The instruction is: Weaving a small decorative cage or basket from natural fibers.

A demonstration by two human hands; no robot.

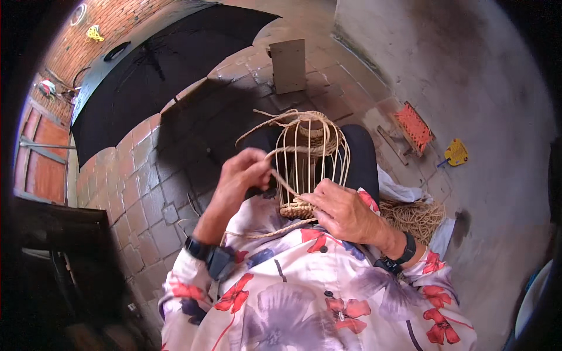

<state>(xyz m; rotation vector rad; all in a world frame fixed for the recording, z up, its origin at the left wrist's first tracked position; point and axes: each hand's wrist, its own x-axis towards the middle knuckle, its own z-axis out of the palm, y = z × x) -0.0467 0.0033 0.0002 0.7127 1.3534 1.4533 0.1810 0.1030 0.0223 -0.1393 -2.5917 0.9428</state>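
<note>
A partly woven basket [308, 169], with pale upright stakes between two bands of woven cord, rests across my lap. My left hand [241, 175] is at its left side, thumb and fingers pinched on a twisted straw-coloured cord [285, 186]. That cord runs down to the near woven band [297, 210], where my right hand [346, 214] presses with closed fingers. What lies under the right fingertips, band or cord, is partly hidden. Loose cord ends stick out past the far band, and another strand trails across my floral shirt.
A big black open umbrella [175, 55] stands on the tiled floor at the far left. Ahead is an upright grey board [288, 66]. To the right lie a heap of cord [414, 220], a small red-seated stool [414, 128] and a yellow fan [456, 152], near a grey wall.
</note>
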